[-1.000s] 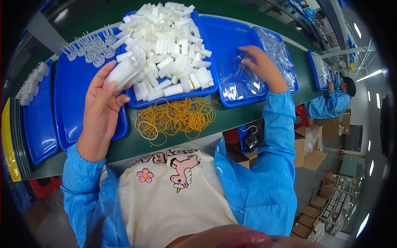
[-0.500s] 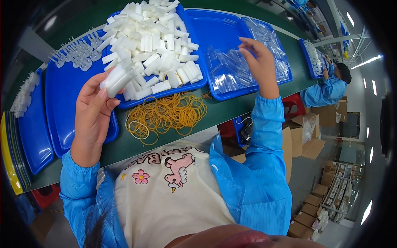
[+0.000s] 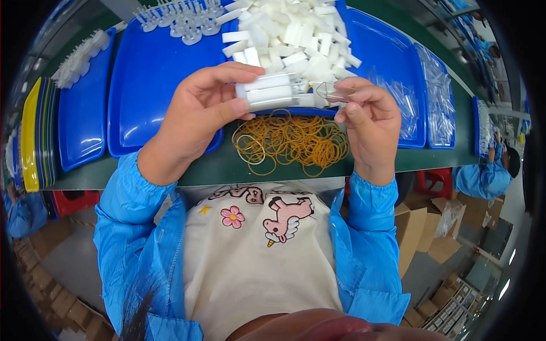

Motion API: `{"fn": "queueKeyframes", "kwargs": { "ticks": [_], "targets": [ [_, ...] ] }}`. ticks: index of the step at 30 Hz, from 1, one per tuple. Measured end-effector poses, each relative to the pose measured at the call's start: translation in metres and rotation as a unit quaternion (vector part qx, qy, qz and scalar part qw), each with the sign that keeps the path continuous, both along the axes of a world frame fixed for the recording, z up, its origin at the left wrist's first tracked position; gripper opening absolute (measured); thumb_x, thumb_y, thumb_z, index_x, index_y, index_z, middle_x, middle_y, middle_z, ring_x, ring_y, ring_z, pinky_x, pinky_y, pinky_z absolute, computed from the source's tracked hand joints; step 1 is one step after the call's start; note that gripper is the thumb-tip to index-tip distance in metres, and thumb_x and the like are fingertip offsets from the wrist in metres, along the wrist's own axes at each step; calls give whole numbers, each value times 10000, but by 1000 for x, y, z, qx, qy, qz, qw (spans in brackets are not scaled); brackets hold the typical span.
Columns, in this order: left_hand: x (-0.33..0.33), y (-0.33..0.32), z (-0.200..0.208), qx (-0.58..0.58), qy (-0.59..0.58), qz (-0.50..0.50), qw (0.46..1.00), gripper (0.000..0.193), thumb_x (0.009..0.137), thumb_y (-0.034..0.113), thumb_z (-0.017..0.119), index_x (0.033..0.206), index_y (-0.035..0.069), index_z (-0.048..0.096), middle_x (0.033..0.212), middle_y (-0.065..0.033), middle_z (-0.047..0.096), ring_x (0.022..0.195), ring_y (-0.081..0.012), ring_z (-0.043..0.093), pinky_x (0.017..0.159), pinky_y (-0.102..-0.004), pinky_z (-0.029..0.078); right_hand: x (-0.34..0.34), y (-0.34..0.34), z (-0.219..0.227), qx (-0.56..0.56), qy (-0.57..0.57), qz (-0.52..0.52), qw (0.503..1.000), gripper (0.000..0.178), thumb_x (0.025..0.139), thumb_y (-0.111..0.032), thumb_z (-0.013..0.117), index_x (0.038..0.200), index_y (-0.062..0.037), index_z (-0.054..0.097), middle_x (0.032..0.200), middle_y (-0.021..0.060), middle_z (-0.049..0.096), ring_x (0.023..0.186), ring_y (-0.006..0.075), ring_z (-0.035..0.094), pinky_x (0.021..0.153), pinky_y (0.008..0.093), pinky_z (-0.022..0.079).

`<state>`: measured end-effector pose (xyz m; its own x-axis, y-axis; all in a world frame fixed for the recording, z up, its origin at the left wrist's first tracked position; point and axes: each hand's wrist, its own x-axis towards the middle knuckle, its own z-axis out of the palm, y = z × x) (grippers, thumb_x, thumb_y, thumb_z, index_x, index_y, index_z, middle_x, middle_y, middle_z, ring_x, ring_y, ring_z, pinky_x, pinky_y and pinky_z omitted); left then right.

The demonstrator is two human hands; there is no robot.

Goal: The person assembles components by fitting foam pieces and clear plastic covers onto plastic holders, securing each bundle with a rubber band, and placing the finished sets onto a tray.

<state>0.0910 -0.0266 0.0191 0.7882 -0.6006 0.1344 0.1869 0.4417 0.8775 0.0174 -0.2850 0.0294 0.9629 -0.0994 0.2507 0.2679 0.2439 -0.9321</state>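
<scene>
Above the near edge of the green table, my left hand (image 3: 196, 111) grips a clear-and-white tube assembly (image 3: 268, 91), lying sideways with its white end in the palm. White pieces run side by side along it, and its clear ends point right. Facing those ends, my right hand (image 3: 372, 119) pinches a clear plastic tube (image 3: 334, 92) between thumb and fingers. A small gap parts the two items. Just beyond my hands lies a heap of white foam-like blocks (image 3: 293, 28). Below them is a pile of yellow-brown rubber bands (image 3: 296, 142), with one whitish loop at its left.
Clear tubes lie in blue trays (image 3: 438, 102) on the right. White pegged bases (image 3: 190, 25) stand in the large blue tray (image 3: 142, 113) at left, with more in a smaller tray beyond. Yellow and dark stacked trays (image 3: 37, 136) edge the far left. Another person (image 3: 483, 173) sits at the far right.
My right hand has come back from the tray of clear tubes and now holds one. My left hand has brought the assembly nearer and turned it to point right. The view has swung left.
</scene>
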Motion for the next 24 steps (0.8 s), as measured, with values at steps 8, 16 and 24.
{"fn": "queueKeyframes", "kwargs": {
  "ticks": [8, 16, 24],
  "targets": [
    [0, 4, 2, 26, -22, 0, 999, 322, 845, 116, 711, 1145, 49, 616, 1248, -148, 551, 1072, -227, 600, 811, -286, 562, -1, 9, -3, -28, 66, -47, 996, 183, 941, -75, 579, 1087, 34, 590, 880, 175, 694, 656, 168, 642, 589, 248, 506],
    [2, 4, -3, 22, -25, -16, 999, 295, 801, 41, 732, 1084, 44, 647, 1222, -142, 580, 1107, -220, 575, 980, -361, 483, 1, 17, -8, -32, 25, -58, 997, 191, 943, -82, 585, 1088, 41, 584, 864, 182, 688, 653, 168, 637, 587, 260, 517],
    [2, 4, -4, 21, -15, -22, 999, 292, 766, 11, 759, 1040, 52, 665, 1201, -131, 591, 1103, -205, 579, 977, -349, 487, 2, 20, -11, -44, 3, -53, 998, 207, 941, -84, 590, 1095, 54, 577, 876, 194, 681, 678, 184, 648, 613, 281, 539]
  ]
}}
